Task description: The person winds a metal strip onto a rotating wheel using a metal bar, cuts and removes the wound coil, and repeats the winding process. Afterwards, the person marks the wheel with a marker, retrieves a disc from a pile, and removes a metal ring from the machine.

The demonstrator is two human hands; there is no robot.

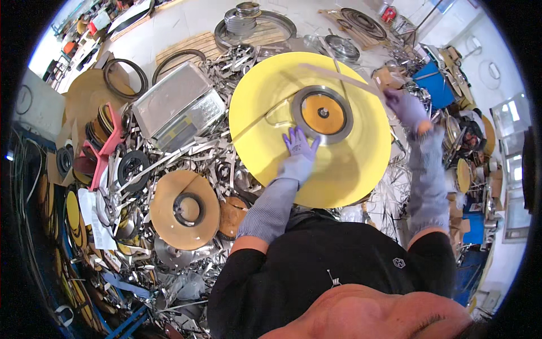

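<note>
Lying at left, tan disc (167,209) on loose metal strips (200,161), apart from the yellow disc. Next, left hand (300,153), purple-gloved: fingers spread wide, flat on the yellow disc (350,164), thumb near the grey coil's lower edge, gripping nothing. Yellow disc is mid-view; looks broad, stiff, smooth, probably slippery; if lifted, take opposite rims with 2 hands. Grey coil (349,118) sits around the orange core (310,113): likely dense, the heaviest part, best steadied by pressing flat. Pale strip (361,85) crosses upper right, blurred: likely light, springy, edges maybe sharp; pinch its flat faces. Right hand (406,107): fingers look closed on the strip's end; exact grip can't tell.
</note>
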